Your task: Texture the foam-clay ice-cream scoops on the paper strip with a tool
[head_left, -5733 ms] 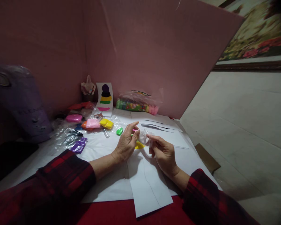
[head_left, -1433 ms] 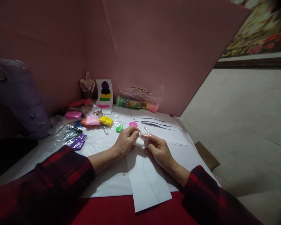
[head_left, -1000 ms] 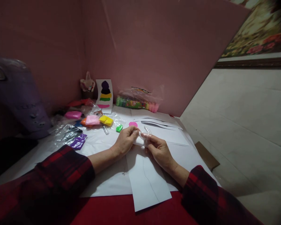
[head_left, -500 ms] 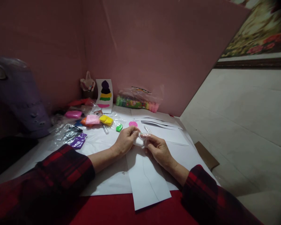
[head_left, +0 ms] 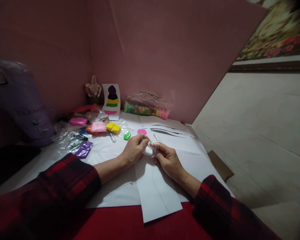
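Between my two hands is a clear plastic packet of white modelling clay. My left hand pinches its left side, and my right hand grips the plastic on the right. The fingertips partly cover the packet. Below it lies a white paper strip with a thin curved line, its near end past the white sheet's edge. Just beyond my left hand are a pink clay disc and a small green clay piece. A clear stick lies behind my fingers.
Clay packets in yellow, purple and other colours lie at the left among crumpled plastic. A card with coloured bands leans on the pink wall beside a bagged set of tubs. A purple bottle-like object stands far left.
Both hands stay almost in place on the packet. The view has shifted very slightly; nothing has been let go.
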Motion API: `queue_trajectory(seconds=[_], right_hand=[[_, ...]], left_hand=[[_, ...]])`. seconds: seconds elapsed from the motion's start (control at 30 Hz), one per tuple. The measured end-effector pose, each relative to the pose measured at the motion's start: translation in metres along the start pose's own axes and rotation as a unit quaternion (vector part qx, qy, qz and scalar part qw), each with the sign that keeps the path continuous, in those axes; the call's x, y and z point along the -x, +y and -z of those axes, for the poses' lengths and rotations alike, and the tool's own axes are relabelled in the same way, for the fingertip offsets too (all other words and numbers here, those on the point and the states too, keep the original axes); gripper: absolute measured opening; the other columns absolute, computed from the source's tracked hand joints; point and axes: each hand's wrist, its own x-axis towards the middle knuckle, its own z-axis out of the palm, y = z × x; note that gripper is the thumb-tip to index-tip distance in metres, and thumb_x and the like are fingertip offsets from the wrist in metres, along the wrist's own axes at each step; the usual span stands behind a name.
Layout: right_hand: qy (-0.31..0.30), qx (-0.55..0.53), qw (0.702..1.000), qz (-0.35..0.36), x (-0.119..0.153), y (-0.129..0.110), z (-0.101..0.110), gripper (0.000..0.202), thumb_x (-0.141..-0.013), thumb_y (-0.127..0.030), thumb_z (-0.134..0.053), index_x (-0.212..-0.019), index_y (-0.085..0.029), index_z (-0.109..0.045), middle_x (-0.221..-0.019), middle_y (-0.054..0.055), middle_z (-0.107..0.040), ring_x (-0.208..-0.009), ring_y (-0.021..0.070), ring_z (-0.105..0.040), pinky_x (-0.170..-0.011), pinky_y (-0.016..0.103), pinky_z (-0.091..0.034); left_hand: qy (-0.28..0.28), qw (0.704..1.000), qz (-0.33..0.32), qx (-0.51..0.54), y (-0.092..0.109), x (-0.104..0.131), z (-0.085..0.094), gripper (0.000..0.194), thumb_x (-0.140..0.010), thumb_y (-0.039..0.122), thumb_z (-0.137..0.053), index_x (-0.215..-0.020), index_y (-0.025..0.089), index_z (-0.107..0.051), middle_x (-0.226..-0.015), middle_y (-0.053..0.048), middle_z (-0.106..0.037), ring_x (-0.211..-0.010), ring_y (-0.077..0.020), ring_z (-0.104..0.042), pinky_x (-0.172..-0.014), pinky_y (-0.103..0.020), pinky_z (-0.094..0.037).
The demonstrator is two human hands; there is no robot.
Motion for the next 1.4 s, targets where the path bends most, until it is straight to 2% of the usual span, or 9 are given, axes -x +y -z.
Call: queue_trajectory(seconds=[0.2, 0.4, 0.63, 0.8, 0.93, 1.1, 1.23, 1.4], right_hand=[[-0.008, 0.012, 1.000, 0.001, -0.001, 0.003, 0.001, 0.028, -0.080, -0.016, -0.052, -0.101, -0.018, -0.070, -0.073, 0.001, -0.063, -0.049, 0.0104, -0.051, -0.048, 0.025, -0.047], [-0.014, 0.018, 1.000, -0.004, 0.000, 0.002, 0.002, 0.021, -0.086, -0.022, -0.051, -0.100, -0.019, -0.067, -0.070, -0.001, -0.060, -0.048, 0.0106, -0.051, -0.048, 0.026, -0.048], [-0.012, 0.070, 0.997, 0.009, 0.000, -0.007, 0.003, 0.013, -0.087, -0.022, -0.053, -0.091, -0.019, -0.065, -0.051, -0.006, -0.051, -0.045, 0.0112, -0.049, -0.048, 0.023, -0.043], [-0.007, 0.078, 0.997, 0.023, 0.000, -0.007, 0.001, 0.016, -0.086, -0.021, -0.051, -0.093, -0.018, -0.065, -0.055, -0.005, -0.053, -0.045, 0.0117, -0.052, -0.049, 0.024, -0.045], [0.015, 0.097, 0.995, 0.033, 0.001, -0.007, 0.000, 0.020, -0.087, -0.020, -0.050, -0.098, -0.018, -0.067, -0.054, -0.004, -0.055, -0.046, 0.0127, -0.053, -0.050, 0.025, -0.046], [0.056, 0.092, 0.994, 0.027, 0.001, -0.008, -0.001, 0.018, -0.088, -0.021, -0.051, -0.095, -0.019, -0.068, -0.053, -0.004, -0.053, -0.046, 0.0125, -0.051, -0.047, 0.024, -0.044], [0.044, 0.070, 0.997, 0.005, 0.000, -0.006, 0.000, 0.019, -0.087, -0.022, -0.052, -0.096, -0.018, -0.067, -0.056, -0.003, -0.055, -0.046, 0.0125, -0.052, -0.045, 0.023, -0.043], [0.011, 0.028, 0.999, -0.024, -0.002, -0.005, 0.000, 0.015, -0.085, -0.026, -0.053, -0.090, -0.017, -0.064, -0.053, -0.005, -0.054, -0.041, 0.0105, -0.047, -0.043, 0.023, -0.040]], left_hand=[[0.000, 1.000, 0.000, -0.006, 0.000, 0.000, 0.000, 0.016, -0.078, 0.031, -0.053, -0.075, 0.018, -0.061, -0.064, 0.001, -0.057, -0.063, -0.0153, -0.051, -0.057, -0.025, -0.039], [-0.003, 1.000, 0.001, -0.013, 0.002, 0.001, -0.001, 0.016, -0.078, 0.030, -0.053, -0.074, 0.017, -0.061, -0.064, 0.001, -0.057, -0.063, -0.0147, -0.050, -0.058, -0.025, -0.039], [-0.018, 1.000, -0.002, -0.017, 0.006, 0.003, -0.001, 0.013, -0.077, 0.028, -0.056, -0.070, 0.017, -0.060, -0.060, 0.003, -0.055, -0.059, -0.0133, -0.048, -0.057, -0.025, -0.037], [-0.011, 1.000, 0.001, -0.009, 0.006, 0.002, -0.001, 0.014, -0.078, 0.028, -0.056, -0.071, 0.017, -0.061, -0.061, 0.002, -0.055, -0.060, -0.0133, -0.048, -0.056, -0.024, -0.036], [-0.013, 1.000, 0.011, 0.008, 0.005, 0.002, 0.000, 0.016, -0.079, 0.032, -0.056, -0.077, 0.016, -0.061, -0.063, 0.002, -0.054, -0.055, -0.0120, -0.047, -0.051, -0.023, -0.035], [-0.044, 0.998, 0.028, 0.042, 0.003, 0.003, 0.000, 0.023, -0.078, 0.038, -0.058, -0.087, 0.016, -0.060, -0.059, 0.004, -0.051, -0.041, -0.0096, -0.043, -0.040, -0.022, -0.032], [-0.031, 0.998, 0.023, 0.059, 0.001, 0.002, 0.000, 0.023, -0.075, 0.035, -0.061, -0.086, 0.016, -0.060, -0.060, 0.004, -0.052, -0.043, -0.0094, -0.044, -0.042, -0.022, -0.033], [-0.008, 0.998, 0.026, 0.063, 0.001, 0.002, 0.000, 0.019, -0.073, 0.030, -0.061, -0.085, 0.015, -0.061, -0.052, 0.007, -0.047, -0.041, -0.0085, -0.040, -0.041, -0.020, -0.028]])
